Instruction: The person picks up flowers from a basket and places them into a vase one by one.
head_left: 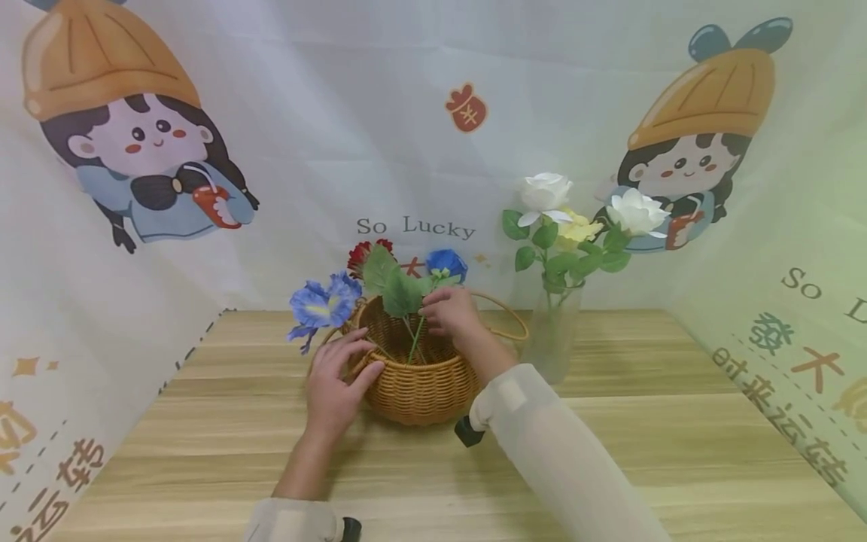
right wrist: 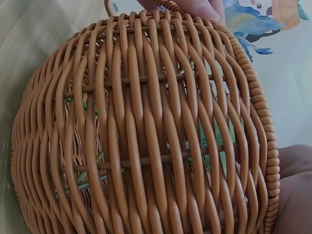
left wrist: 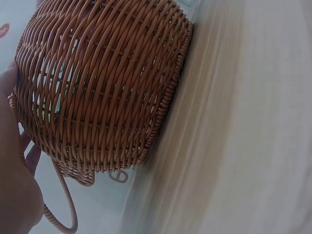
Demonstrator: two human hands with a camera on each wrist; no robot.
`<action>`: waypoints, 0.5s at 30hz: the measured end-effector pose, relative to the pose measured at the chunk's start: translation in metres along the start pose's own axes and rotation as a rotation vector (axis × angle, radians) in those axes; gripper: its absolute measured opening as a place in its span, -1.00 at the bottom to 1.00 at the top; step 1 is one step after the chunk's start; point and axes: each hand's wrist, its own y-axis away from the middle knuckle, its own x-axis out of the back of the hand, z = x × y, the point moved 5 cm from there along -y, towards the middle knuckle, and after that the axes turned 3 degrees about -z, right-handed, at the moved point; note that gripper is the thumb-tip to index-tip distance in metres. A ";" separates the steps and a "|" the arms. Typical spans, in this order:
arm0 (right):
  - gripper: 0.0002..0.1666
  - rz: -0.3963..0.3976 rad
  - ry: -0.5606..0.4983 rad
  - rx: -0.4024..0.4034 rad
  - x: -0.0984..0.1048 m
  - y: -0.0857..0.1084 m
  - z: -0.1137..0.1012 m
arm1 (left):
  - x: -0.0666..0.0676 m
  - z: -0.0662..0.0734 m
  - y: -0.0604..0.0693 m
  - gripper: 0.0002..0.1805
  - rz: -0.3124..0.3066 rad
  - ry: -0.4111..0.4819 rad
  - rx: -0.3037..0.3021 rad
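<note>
A round wicker basket (head_left: pixel 420 391) stands on the table, its rim gripped on the left side by my left hand (head_left: pixel 337 376), with the thumb outside. My right hand (head_left: pixel 455 312) is over the basket's opening, fingertips pinching a green stem (head_left: pixel 416 339) below a blue rose (head_left: pixel 447 263). Large green leaves (head_left: pixel 400 290) rise beside those fingers. A blue-violet iris (head_left: pixel 325 302) leans out at the left, and a red flower (head_left: pixel 362 256) shows behind the leaves. In the right wrist view the basket's weave (right wrist: pixel 146 122) hides most of the stems inside.
Right of the basket, a clear glass vase (head_left: pixel 552 331) holds white roses (head_left: pixel 544 194) and a yellow flower (head_left: pixel 576 227). The basket's looped handle (head_left: pixel 521 324) sticks out towards the vase. A printed cloth (head_left: pixel 305 150) hangs behind the wooden table (head_left: pixel 630 452).
</note>
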 end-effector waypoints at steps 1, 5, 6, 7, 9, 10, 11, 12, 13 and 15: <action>-0.78 -0.004 0.005 -0.015 0.000 0.000 0.001 | 0.000 0.000 0.000 -0.73 0.000 -0.001 -0.003; -0.74 -0.030 0.011 -0.050 -0.003 -0.001 0.002 | 0.000 0.000 0.000 -0.73 0.003 -0.001 -0.012; -0.73 -0.038 0.008 -0.054 -0.003 0.000 0.002 | 0.000 0.000 0.000 -0.72 0.004 0.000 -0.015; -0.71 -0.048 0.008 -0.058 -0.004 0.000 0.002 | 0.000 0.000 0.000 -0.72 0.005 0.000 -0.017; -0.69 -0.071 0.021 -0.060 -0.005 0.000 0.003 | 0.000 0.001 0.000 -0.72 0.007 0.003 -0.020; -0.67 -0.084 0.029 -0.061 -0.006 0.000 0.003 | 0.000 0.001 0.000 -0.72 0.008 0.004 -0.021; -0.66 -0.097 0.033 -0.063 -0.007 0.000 0.004 | 0.000 0.001 0.000 -0.72 0.008 0.005 -0.022; -0.64 -0.112 0.036 -0.065 -0.007 0.000 0.004 | 0.000 0.001 -0.001 -0.72 0.008 0.005 -0.022; -0.61 -0.129 0.033 -0.069 -0.008 0.000 0.004 | 0.000 0.000 -0.001 -0.72 0.007 0.004 -0.022; -0.57 -0.159 0.010 -0.071 -0.009 0.000 0.004 | 0.000 0.000 -0.001 -0.73 0.007 0.005 -0.021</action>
